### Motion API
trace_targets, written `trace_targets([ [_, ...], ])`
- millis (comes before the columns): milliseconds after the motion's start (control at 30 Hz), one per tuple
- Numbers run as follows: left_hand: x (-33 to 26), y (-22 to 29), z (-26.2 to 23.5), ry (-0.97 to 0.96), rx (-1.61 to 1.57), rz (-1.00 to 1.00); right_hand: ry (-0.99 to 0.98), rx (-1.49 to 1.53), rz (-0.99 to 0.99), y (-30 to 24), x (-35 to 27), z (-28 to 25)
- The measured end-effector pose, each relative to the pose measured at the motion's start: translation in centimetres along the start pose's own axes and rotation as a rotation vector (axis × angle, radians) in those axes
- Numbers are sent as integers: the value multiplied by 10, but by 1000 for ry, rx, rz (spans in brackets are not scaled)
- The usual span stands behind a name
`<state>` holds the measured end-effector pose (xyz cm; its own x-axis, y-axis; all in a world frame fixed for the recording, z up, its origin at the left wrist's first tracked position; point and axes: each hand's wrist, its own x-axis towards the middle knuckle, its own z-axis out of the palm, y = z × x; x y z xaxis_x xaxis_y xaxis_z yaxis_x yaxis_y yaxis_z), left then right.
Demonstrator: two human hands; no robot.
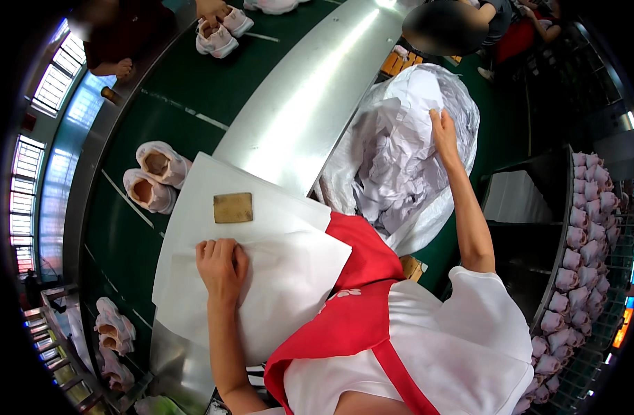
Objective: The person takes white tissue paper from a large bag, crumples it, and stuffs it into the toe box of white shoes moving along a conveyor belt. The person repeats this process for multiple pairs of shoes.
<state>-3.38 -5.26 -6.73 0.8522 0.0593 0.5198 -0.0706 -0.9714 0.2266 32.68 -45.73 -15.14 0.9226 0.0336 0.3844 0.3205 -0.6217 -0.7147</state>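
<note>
Left hand [222, 270] on sheets [296, 259], right hand [445, 135] at crumpled paper [394, 162]

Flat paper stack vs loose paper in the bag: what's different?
The paper stack lies in broad, mostly smooth sheets; the loose paper is crumpled in a heap. The stack has a small brownish block on top; the loose paper sits in a pale bag. The left hand rests on the stack; the right hand is at the loose paper. Both are white.
</note>
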Motion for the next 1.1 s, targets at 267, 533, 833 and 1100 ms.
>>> trace_targets([
  [267, 8, 38, -65, 2, 45, 191, -941, 343, -525, -301, -42, 34],
  [533, 22, 64, -87, 370, -119, -236, -1772, 781, -538, -397, -110, 76],
  [833, 16, 49, -129, 202, 10, -744, -1502, 893, -519, -420, -68, 62],
  [1100, 3, 42, -139, 354, -33, -699, -566, 790, -1108, -433, -170, 26],
])
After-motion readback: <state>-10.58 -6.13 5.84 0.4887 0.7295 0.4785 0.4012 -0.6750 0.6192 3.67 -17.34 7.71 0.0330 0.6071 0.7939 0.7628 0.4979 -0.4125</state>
